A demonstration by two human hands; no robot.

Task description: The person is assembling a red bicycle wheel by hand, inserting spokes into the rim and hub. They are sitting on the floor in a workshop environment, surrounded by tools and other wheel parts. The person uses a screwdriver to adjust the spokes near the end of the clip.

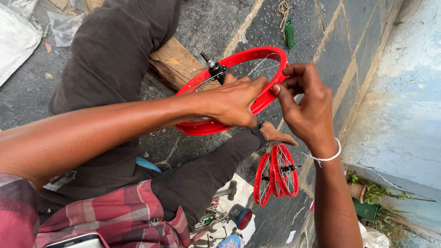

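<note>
A red bicycle wheel rim (239, 59) with thin spokes and a black hub (215, 70) is held above my lap. My left hand (234, 101) grips the near side of the rim, fingers curled over its edge. My right hand (305, 103) pinches at the rim's right side, thumb and forefinger closed on a small part too tiny to make out. A white band (327, 157) circles my right wrist.
I sit on stone paving in dark trousers (110, 55) and a plaid shirt (115, 216). Three finished red wheels (276, 174) stand by my bare foot (275, 134). A hammer (228, 189), small tins (240, 216), a wooden block (172, 62), a green bottle (289, 34) and a blue wall (404, 92) surround me.
</note>
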